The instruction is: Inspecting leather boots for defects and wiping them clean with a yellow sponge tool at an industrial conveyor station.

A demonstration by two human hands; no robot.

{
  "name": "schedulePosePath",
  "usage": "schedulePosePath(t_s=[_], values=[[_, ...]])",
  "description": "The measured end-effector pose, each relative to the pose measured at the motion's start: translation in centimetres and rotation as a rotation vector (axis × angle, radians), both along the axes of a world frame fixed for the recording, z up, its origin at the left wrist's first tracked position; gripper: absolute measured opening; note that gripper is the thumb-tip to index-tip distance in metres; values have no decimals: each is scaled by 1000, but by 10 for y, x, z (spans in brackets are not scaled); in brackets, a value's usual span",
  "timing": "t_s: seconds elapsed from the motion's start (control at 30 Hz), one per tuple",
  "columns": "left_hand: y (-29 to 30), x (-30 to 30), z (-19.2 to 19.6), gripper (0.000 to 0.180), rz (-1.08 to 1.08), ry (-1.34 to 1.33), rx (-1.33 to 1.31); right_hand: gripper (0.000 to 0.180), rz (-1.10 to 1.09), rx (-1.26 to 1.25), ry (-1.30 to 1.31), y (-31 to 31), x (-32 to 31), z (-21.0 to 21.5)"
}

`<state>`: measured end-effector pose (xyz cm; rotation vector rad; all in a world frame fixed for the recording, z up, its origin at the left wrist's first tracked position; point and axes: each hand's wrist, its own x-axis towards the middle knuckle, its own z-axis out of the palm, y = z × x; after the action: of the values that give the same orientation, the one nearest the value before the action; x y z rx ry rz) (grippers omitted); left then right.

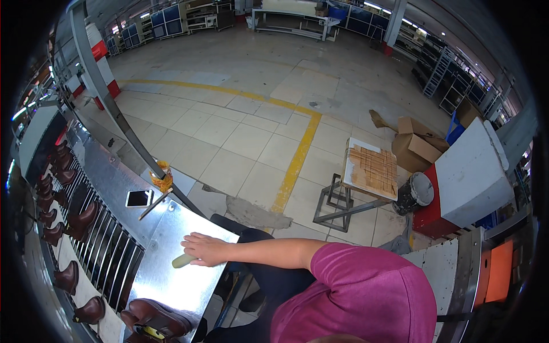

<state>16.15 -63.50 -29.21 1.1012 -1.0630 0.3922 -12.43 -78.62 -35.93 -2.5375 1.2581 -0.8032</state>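
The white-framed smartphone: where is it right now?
In the head view, the smartphone lies left of centre on the metal worktop, just left of a thin stick and below-left of a yellowish container.

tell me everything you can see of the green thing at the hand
The green thing is a dull olive piece, plain-looking, with a rounded end poking out to the left from under the right hand, which touches it. The rest is hidden, so its full shape and material can't be told. It is at the shiny metal tabletop.
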Motion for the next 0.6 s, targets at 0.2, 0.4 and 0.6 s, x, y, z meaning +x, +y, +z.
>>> schedulePosePath(t_s=[0.2, 0.4, 0.6], values=[[-35, 0, -33, 76, -159, 240, 79, 45, 27, 15, -5, 0, 7, 4], [-51, -12, -57, 71, -9, 150, 452, 45, 21, 72, 21, -1, 5, 9], [-40, 62, -70, 75, -8, 239, 450, 43, -20, -61, -3, -3, 5, 1]])
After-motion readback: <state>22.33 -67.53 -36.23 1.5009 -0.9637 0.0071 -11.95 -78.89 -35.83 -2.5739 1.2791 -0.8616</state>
